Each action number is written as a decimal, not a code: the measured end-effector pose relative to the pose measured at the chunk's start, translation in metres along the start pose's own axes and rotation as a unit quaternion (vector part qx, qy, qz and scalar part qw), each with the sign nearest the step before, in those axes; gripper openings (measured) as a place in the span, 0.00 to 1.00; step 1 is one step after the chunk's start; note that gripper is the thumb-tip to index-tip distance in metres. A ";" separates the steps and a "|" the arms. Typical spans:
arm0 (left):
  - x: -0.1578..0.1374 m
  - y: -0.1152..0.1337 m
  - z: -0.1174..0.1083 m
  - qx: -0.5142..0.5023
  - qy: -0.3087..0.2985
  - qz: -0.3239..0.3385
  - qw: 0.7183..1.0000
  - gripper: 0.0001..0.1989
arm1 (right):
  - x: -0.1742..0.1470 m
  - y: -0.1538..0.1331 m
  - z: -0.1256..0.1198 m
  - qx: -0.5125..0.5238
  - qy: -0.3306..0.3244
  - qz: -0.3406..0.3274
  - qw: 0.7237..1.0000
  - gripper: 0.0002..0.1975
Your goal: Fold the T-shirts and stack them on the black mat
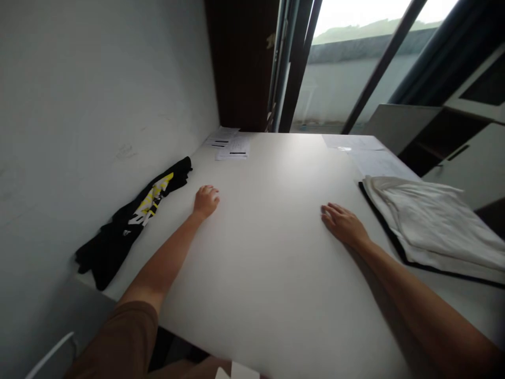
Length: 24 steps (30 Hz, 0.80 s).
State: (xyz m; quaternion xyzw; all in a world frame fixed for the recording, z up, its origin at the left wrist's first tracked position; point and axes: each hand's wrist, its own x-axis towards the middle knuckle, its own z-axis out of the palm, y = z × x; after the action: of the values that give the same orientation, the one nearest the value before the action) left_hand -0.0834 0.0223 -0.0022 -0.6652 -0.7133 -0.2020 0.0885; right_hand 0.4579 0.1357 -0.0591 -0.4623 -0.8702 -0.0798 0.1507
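Observation:
My left hand (205, 201) rests on the white table (272, 231), its fingers apart and loosely bent, holding nothing. Left of it, along the wall, lies a bunched black garment (114, 231) with a yellow and white print. My right hand (344, 224) is also on the tabletop, palm down and fingers stretched out, with nothing in it. To its right sits a pile of folded white cloth (437, 226), with a black layer (389, 231) showing along its lower edge. Neither hand touches the garment or the pile.
Papers with black marks (232, 145) lie at the table's far left corner, and pale sheets (379, 155) at the far right. A grey wall (98, 105) borders the left side. Beyond the table are a sliding window (335, 79) and a white cabinet (473, 163).

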 end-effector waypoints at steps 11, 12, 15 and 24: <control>-0.051 -0.138 -0.095 0.156 -0.047 -0.299 0.940 0.26 | 0.018 -0.026 -0.003 0.019 0.035 -0.003 0.999 0.16; -0.046 -0.134 -0.097 0.141 -0.058 -0.297 0.943 0.23 | 0.020 -0.033 -0.005 0.019 0.036 0.001 0.999 0.16; -0.021 -0.111 -0.094 0.091 -0.064 -0.266 0.958 0.21 | 0.029 -0.051 -0.010 0.005 0.033 0.031 0.999 0.14; 0.016 0.057 -0.045 -0.251 -0.224 -0.033 0.941 0.26 | 0.069 -0.064 -0.003 0.032 0.018 0.095 0.995 0.13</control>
State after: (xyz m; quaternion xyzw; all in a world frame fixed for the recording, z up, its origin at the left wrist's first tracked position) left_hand -0.0352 0.0203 0.0547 -0.6698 -0.6624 -0.2230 -0.2506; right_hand 0.3690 0.1527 -0.0327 -0.5366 -0.8214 -0.0457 0.1878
